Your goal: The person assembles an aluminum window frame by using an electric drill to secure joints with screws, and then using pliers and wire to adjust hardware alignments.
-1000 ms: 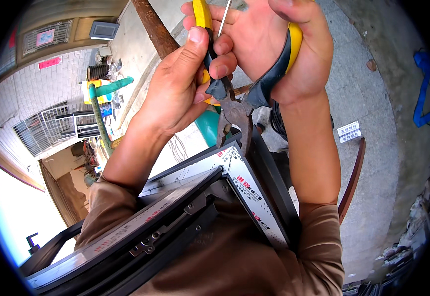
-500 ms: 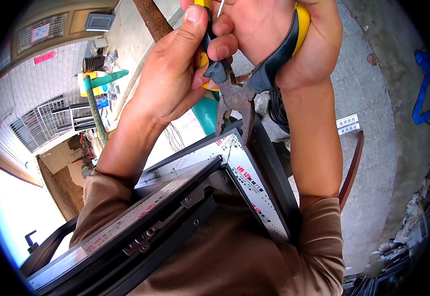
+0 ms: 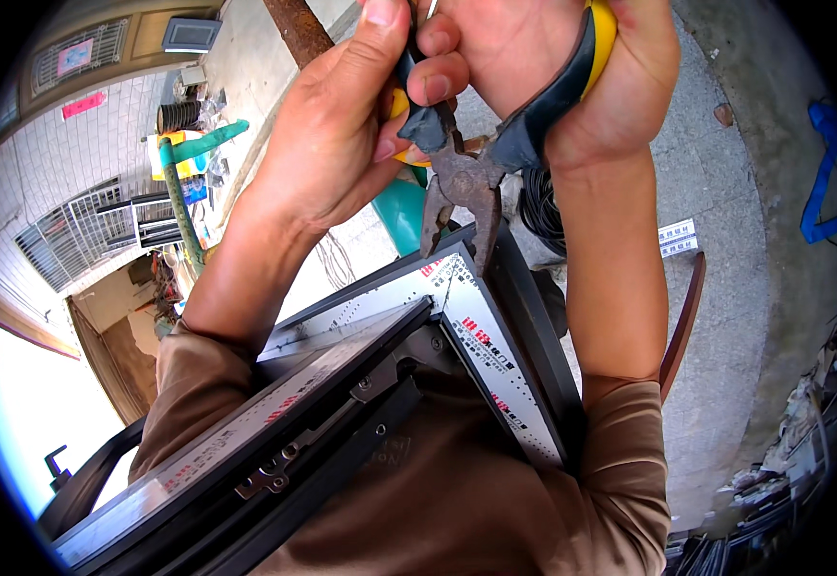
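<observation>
Up at the top of the view, my left hand [image 3: 318,144] is closed round one handle of a pair of pliers [image 3: 466,182]. My right hand [image 3: 620,96] has the other handle, yellow and dark, against its palm; the view's upper edge cuts off part of both hands. The rusty jaws point down toward me and stand apart, with nothing seen between them. A thin pale rod [image 3: 432,10] shows by the fingers; which hand has it I cannot tell. Just below the jaws is the corner of a dark window frame [image 3: 495,355], its film white with red print, against my body.
Metal hardware [image 3: 366,387] sits along the frame's dark inner edge. Beyond the hands are a rusty bar [image 3: 300,34], a green pole [image 3: 180,206] and a coil of black cable [image 3: 540,211]. A blue strap [image 3: 826,173] lies at the right; scraps [image 3: 802,451] lie at lower right.
The pliers have risen slightly, away from the frame's corner. My right hand has shifted a little to the right, and the handles look slightly wider apart.
</observation>
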`<state>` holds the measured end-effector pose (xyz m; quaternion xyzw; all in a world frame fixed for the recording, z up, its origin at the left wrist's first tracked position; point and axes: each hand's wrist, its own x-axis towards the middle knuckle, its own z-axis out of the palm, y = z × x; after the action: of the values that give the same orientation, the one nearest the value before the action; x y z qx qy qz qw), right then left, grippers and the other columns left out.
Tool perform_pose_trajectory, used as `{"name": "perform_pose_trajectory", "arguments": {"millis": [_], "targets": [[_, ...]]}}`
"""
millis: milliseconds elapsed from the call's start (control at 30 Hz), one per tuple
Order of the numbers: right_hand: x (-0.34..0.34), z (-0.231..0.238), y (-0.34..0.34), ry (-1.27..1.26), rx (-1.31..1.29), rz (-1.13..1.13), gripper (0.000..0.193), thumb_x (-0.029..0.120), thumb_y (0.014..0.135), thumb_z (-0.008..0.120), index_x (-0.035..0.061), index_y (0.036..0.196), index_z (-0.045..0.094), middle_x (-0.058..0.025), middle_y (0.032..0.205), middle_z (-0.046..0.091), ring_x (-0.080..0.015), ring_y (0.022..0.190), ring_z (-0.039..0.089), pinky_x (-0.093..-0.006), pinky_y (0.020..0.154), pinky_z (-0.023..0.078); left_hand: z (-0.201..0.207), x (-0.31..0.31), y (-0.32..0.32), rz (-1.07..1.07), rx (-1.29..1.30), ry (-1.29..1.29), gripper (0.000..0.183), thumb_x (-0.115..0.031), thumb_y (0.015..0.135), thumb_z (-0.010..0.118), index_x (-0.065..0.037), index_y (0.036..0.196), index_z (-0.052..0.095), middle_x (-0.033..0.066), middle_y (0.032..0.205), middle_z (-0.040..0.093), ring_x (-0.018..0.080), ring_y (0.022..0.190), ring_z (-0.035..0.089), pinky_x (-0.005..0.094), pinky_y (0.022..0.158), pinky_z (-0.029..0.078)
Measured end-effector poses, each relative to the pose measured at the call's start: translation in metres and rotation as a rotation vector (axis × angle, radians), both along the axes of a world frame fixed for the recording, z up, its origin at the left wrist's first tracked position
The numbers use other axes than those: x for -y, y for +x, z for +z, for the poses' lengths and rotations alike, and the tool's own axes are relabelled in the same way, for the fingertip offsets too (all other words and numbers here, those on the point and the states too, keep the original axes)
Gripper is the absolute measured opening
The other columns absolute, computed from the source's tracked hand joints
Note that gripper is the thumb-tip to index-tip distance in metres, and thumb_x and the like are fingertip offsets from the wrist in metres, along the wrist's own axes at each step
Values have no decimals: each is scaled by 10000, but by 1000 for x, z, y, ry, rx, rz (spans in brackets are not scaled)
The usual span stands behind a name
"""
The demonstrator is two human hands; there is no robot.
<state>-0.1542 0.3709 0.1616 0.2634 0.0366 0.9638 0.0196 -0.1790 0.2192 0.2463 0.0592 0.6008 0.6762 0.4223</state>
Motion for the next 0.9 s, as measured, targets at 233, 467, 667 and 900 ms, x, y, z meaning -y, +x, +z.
{"name": "perform_pose_trajectory", "arguments": {"millis": [233,467,667,900], "targets": [[2,-1,-2,128,13,-117,816,413,943,548,-36,1571,285,-353,1261,591,-400,806,688,-541,717,652,2,-1,-2,5,143,55,456,-560,1128,441,-119,1056,534,-75,773,517,52,572,353,200,561,330],[-1,8,5,-51,-10,-6,836,411,940,559,-37,1582,266,-349,1271,590,-393,807,691,-553,715,652,-7,10,-12,-47,154,117,471,-572,1112,473,-109,1100,559,-49,839,518,40,732,473,198,581,324],[-8,34,22,-148,203,118,874,420,941,558,-36,1609,226,-353,1285,579,-382,821,690,-552,728,653,-16,17,-19,-75,157,146,447,-530,1130,461,-93,1099,550,-35,861,510,51,747,491,196,568,347],[2,5,5,32,188,-43,885,427,950,541,-24,1632,201,-363,1295,576,-356,820,689,-518,742,645,-11,12,-13,-10,169,138,439,-513,1135,460,-83,1102,539,-31,930,509,59,767,509,207,568,375]]}}
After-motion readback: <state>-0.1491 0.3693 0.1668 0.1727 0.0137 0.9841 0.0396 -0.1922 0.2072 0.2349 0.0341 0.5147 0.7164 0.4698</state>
